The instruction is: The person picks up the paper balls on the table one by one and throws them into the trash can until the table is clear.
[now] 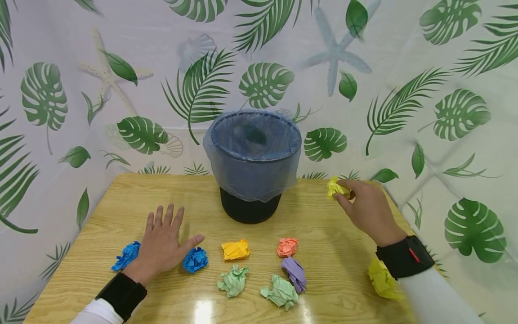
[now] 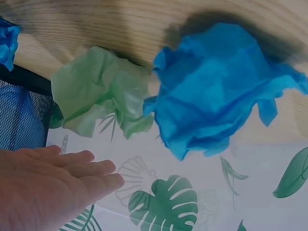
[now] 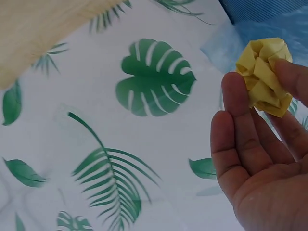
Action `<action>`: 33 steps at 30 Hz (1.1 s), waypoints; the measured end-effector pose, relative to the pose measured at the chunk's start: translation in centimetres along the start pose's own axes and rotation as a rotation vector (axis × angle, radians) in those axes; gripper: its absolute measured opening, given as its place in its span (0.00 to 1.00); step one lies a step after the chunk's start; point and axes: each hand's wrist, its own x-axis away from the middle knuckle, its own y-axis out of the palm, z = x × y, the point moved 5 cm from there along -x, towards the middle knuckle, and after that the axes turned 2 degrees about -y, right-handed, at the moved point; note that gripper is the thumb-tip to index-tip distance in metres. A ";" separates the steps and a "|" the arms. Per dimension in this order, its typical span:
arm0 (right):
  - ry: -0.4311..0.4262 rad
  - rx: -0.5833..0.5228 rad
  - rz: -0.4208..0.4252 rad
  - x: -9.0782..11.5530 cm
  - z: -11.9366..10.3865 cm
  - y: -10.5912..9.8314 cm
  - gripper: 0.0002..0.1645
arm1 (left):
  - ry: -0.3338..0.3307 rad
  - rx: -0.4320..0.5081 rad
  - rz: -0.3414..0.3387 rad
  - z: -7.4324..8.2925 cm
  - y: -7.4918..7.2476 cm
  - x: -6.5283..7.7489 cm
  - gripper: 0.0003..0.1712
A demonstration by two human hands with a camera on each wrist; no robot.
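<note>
My right hand [image 1: 368, 207] pinches a crumpled yellow paper ball [image 1: 337, 188] between thumb and fingertips, raised to the right of the bin; the right wrist view shows the same yellow ball [image 3: 264, 76] up close. On the left, my left hand [image 1: 163, 240] is palm down with fingers spread and holds nothing. One blue paper ball [image 1: 126, 255] lies to its left and another blue ball [image 1: 195, 259] by its thumb. In the left wrist view, a pale green paper ball [image 2: 98, 91] sits beside a large blue ball [image 2: 216, 89], with the straight fingers [image 2: 91, 168] below.
A black mesh bin [image 1: 251, 209] with a translucent blue liner [image 1: 252, 177] stands at the table's back. Orange-yellow [image 1: 236, 249], coral [image 1: 288, 247], purple [image 1: 295, 273] and pale green balls [image 1: 233, 281] lie in front. Another yellow ball [image 1: 381, 279] is partly hidden by my right forearm.
</note>
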 end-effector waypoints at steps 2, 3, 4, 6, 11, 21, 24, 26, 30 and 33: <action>-0.028 -0.006 0.025 -1.0 -0.7 -0.5 0.19 | 0.002 0.001 0.002 0.0 0.0 0.0 0.59; -0.037 -0.010 0.036 -1.4 -1.0 -0.7 0.19 | 0.003 0.001 0.004 0.1 0.1 0.0 0.59; -0.045 -0.015 0.046 -1.9 -1.4 -0.8 0.19 | 0.006 0.001 0.006 0.1 0.1 -0.1 0.59; -0.062 -0.025 0.073 -2.8 -2.0 -1.2 0.20 | 0.011 0.008 0.006 0.1 0.1 -0.1 0.59; -0.102 -0.057 0.142 -5.4 -3.6 -2.3 0.19 | 0.010 0.016 0.000 0.2 0.0 -0.1 0.59; -0.109 -0.111 0.171 -9.9 -6.2 -3.9 0.20 | 0.007 0.002 -0.005 0.2 -0.1 -0.1 0.60; -0.105 -0.120 0.146 -11.0 -6.7 -3.6 0.20 | 0.003 0.002 -0.005 0.2 -0.1 -0.1 0.60; -0.086 -0.133 0.120 -11.7 -7.0 -3.2 0.20 | -0.001 0.002 -0.005 0.2 -0.1 -0.1 0.60; -0.042 -0.137 0.063 -12.7 -7.5 -2.3 0.21 | -0.004 0.001 -0.008 0.2 -0.1 -0.1 0.60; -0.015 -0.138 0.024 -13.3 -7.8 -1.6 0.23 | 0.001 -0.001 -0.007 0.2 -0.1 -0.1 0.60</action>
